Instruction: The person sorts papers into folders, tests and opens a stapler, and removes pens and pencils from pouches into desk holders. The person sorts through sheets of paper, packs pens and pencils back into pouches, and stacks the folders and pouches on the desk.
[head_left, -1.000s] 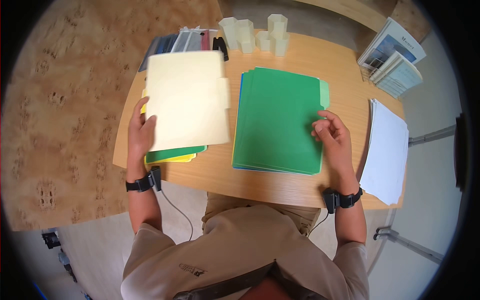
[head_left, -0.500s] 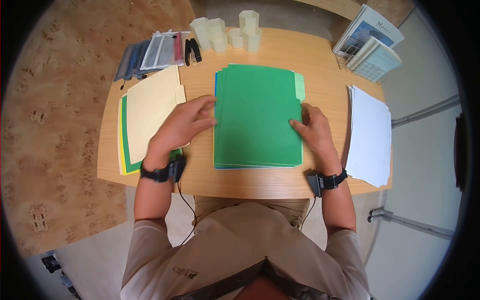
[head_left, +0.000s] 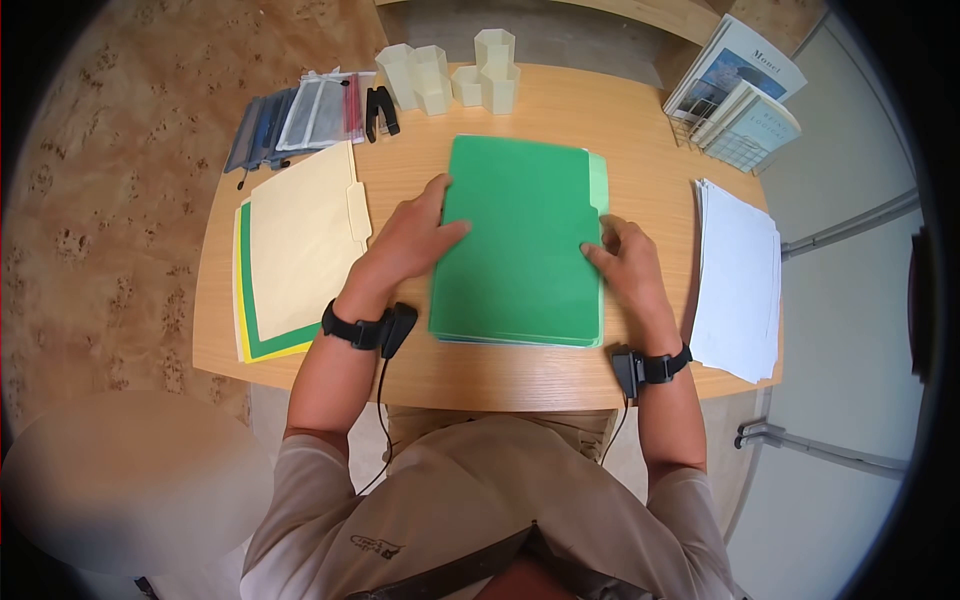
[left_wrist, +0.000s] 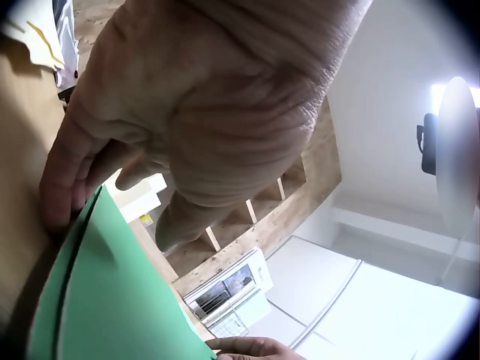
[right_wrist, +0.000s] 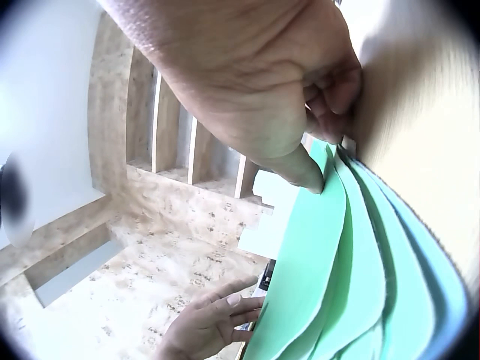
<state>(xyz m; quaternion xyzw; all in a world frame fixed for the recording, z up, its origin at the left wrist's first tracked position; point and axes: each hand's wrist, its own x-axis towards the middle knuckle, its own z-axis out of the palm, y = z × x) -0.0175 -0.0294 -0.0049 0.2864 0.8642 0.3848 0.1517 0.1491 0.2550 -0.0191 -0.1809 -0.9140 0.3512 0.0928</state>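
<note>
A stack of green file folders [head_left: 515, 245] lies at the middle of the desk, a light green tab showing along its right side. At its left edge is my left hand [head_left: 405, 238], thumb extended over the top folder and fingers along the side. On the opposite edge, my right hand [head_left: 630, 262] pinches the folders, thumb on top and fingers curled at the side. In the right wrist view the green layers [right_wrist: 356, 255] spread apart, with a blue folder [right_wrist: 439, 285] lowest. To the left, a cream folder [head_left: 300, 240] tops another pile over green and yellow ones.
White paper [head_left: 735, 280] is stacked at the right of the desk [head_left: 500, 375]. Books [head_left: 740, 90] stand in a wire rack at the back right. Pale hexagonal cups [head_left: 430, 80], a black stapler-like tool [head_left: 381, 112] and zip pouches [head_left: 320, 110] line the back left.
My left hand laid the cream folder on the left pile, let go and moved right to the green stack. My right hand closed on the stack's right edge. The top green folder shifted slightly left.
</note>
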